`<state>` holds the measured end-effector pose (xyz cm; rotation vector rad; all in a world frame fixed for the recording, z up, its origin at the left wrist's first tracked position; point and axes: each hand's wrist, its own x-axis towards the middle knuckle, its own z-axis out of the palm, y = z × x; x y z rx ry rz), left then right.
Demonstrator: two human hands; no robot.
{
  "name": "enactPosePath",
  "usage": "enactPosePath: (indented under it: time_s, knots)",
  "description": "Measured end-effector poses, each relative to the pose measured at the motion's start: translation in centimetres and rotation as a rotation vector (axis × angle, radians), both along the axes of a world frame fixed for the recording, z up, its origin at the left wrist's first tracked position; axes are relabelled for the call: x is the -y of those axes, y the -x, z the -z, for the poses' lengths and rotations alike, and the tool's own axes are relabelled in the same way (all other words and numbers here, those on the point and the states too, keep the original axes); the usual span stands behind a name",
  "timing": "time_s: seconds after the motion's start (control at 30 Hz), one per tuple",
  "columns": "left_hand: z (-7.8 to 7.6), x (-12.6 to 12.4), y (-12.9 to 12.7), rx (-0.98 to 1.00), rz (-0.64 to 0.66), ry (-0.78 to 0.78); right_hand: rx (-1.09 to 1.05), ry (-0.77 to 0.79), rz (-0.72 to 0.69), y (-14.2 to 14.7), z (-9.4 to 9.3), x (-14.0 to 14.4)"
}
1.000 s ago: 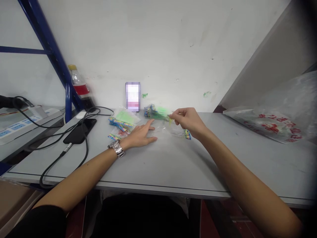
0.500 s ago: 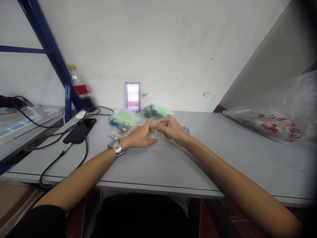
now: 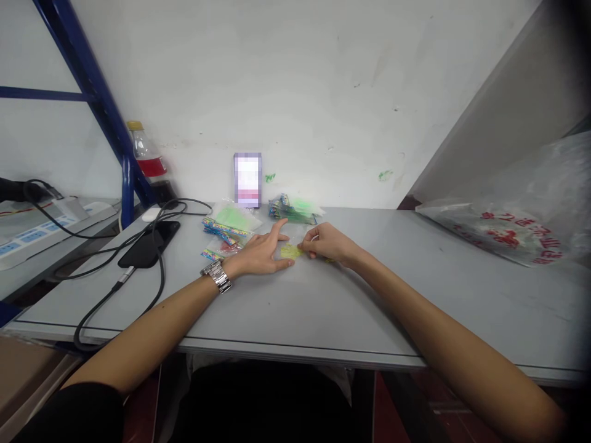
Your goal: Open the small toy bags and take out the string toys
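Note:
A small translucent yellow piece (image 3: 290,251) lies on the grey table between my two hands; its kind is too small to make out. My left hand (image 3: 262,254) rests beside it, palm down, with the thumb and fingers spread and holding nothing. At the piece's right edge, my right hand (image 3: 322,240) is pinched shut with its fingertips on it. A bit of yellow also shows under the right hand. Clear plastic bags with green contents (image 3: 235,216) and colourful patterned strips (image 3: 224,230) lie just behind and left of my left hand.
More patterned packets (image 3: 295,208) lie by the wall, near a propped phone (image 3: 248,179). At left are a black phone (image 3: 148,245) on a cable, a white case (image 3: 151,214), a cola bottle (image 3: 150,161) and a power strip (image 3: 34,234). A plastic bag (image 3: 508,231) sits at right.
My right hand has moved slightly right and down. The yellow piece, partly hidden between the hands before, now shows flatter and more fully. My left hand has stayed in place.

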<state>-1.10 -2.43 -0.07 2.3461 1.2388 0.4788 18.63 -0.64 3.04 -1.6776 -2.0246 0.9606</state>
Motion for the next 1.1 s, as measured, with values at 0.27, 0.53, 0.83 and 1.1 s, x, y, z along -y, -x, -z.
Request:
enactPosePath:
  time_s: [0.27,0.53,0.83,1.1]
  knots:
    - [0.2,-0.2,0.0,-0.002,0.008,-0.002,0.103,-0.025,-0.036,-0.3,0.0,-0.2]
    - [0.6,-0.5,0.2,0.000,0.050,-0.040,0.184,-0.063,-0.075,-0.6,0.0,-0.4]
    - [0.2,-0.5,0.3,-0.011,0.086,-0.002,0.292,-0.081,-0.134,-1.0,-0.3,-0.5]
    - [0.3,-0.7,0.5,-0.010,0.098,-0.006,0.364,-0.012,-0.165,-2.5,-2.4,-0.2]
